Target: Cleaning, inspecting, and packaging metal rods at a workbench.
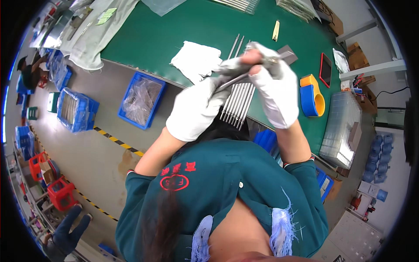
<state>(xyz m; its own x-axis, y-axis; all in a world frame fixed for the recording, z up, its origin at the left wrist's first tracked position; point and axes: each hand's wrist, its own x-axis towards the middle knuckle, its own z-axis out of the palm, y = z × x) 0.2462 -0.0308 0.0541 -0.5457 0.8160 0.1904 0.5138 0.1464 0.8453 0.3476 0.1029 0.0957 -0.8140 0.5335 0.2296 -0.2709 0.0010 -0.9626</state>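
Both my hands wear white gloves, with bare fingertips on the right one, and are raised over the near edge of the green table (pixel 174 26). My left hand (pixel 194 107) is closed round a slim grey metal rod (pixel 235 81), which slants up to the right. At the rod's other end my right hand (pixel 276 89) pinches it between thumb and fingers; motion blurs the fingertips. Beneath the hands several similar metal rods (pixel 239 105) lie side by side, their near ends at the table edge. Left of them sits a crumpled white cloth (pixel 196 59).
Right of my hands are a grey flat block (pixel 288 54), a yellow-handled cutter (pixel 276 30), blue and yellow tape rolls (pixel 307 98), a red-edged phone (pixel 325 70) and stacked clear trays (pixel 342 126). Blue crates (pixel 142 100) stand on the floor at left. Another person (pixel 65 233) is at lower left.
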